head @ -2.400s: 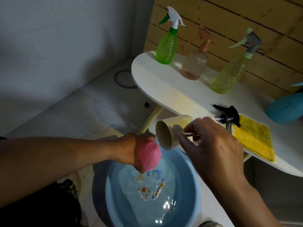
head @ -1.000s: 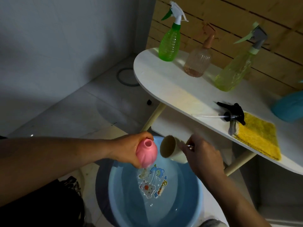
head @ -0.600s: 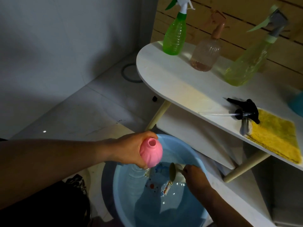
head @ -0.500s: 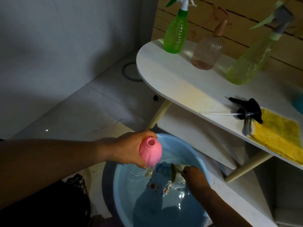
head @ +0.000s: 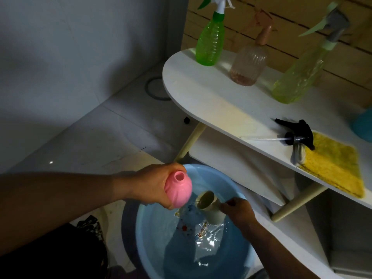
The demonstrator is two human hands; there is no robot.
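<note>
My left hand [head: 152,188] grips a round pink bottle [head: 178,189] with its open mouth tilted up, held over the near-left rim of a blue basin [head: 239,195] of water. My right hand [head: 238,212] holds a beige cup [head: 210,206] just above the water, its mouth turned toward the pink bottle. Cartoon stickers show through the water on the basin floor. A black spray head [head: 298,133] with its clear tube lies on the white table [head: 211,101], apart from any bottle.
On the table stand a green spray bottle [head: 210,43], a pinkish ribbed one [head: 248,63] and a yellow-green one [head: 300,77]. A yellow cloth [head: 334,168] lies by the front edge and a teal object [head: 364,125] sits at far right. A lower shelf [head: 241,168] overhangs the basin.
My right hand dipped the cup down into the basin water and has lifted it back out beside the pink bottle. The left hand turned the bottle's mouth upward and stayed over the basin.
</note>
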